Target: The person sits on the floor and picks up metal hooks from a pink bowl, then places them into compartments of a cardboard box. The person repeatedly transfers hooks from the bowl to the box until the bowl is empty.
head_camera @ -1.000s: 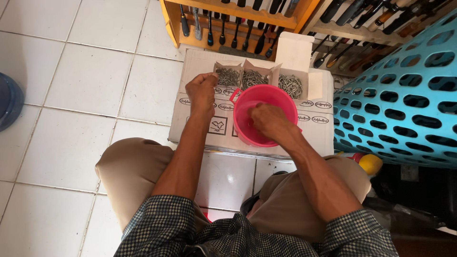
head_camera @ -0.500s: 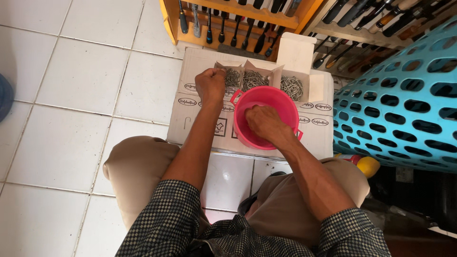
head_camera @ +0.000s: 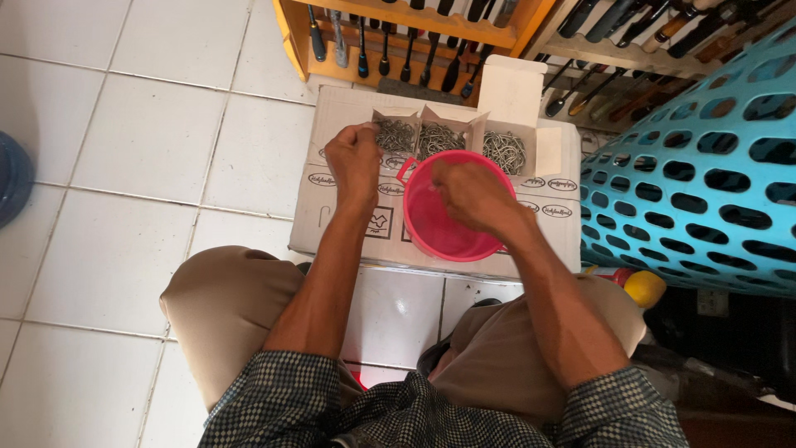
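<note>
My left hand (head_camera: 352, 158) is closed, fingertips pinched at the leftmost small box of metal fasteners (head_camera: 396, 133) on the cardboard carton (head_camera: 332, 207). My right hand (head_camera: 468, 195) is curled inside the pink bucket (head_camera: 444, 236); whether it grips anything, I cannot tell. All three small boxes look well filled and the bucket nearly bare, so most sorting appears left.

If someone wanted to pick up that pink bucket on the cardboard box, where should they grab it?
Probably by the pink bucket's small side handle, coming from the left, where it sticks out from the rim. The right hand covers the opening from the near right and small open boxes of metal pieces crowd the far side, so the left looks freest.
</note>
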